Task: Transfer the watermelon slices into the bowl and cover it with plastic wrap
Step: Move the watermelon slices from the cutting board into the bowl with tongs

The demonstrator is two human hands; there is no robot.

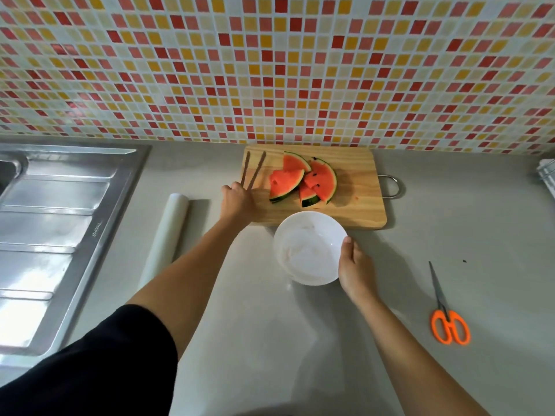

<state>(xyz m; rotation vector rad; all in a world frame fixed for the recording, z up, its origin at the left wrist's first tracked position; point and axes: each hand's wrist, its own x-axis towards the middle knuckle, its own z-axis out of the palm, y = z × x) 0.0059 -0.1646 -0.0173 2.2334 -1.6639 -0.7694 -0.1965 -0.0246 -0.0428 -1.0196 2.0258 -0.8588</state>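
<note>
Grey countertop [270,340], head view.

- Wooden cutting board [360,211]: at the back edge of the countertop, against the tiled wall [270,70]; its metal handle [393,187] points right.
- Watermelon slices [303,181]: overlapping wedges in a pile on the middle of the board, red flesh up, green rinds showing. All visible slices are on the board.
- White bowl [306,250]: upright on the countertop, just in front of the board's near edge, its far rim overlapping that edge in view.
- Right hand [356,271]: holds the bowl at its right rim. The thumb [347,244] lies over the rim; the other fingers are hidden behind the bowl wall.
- Left hand [237,202]: at the board's left end, closed on the near ends of the chopsticks [255,169], which fan out in a narrow V toward the wall. Fingertips are hidden under the back of the hand. A black sleeve [105,370] covers the upper arm.
- Plastic wrap roll [168,238]: lies on the countertop left of the board, between it and the steel sink [54,229] at the left edge.
- Orange-handled scissors [447,313]: blades together, toward the right edge, well apart from the bowl
</note>
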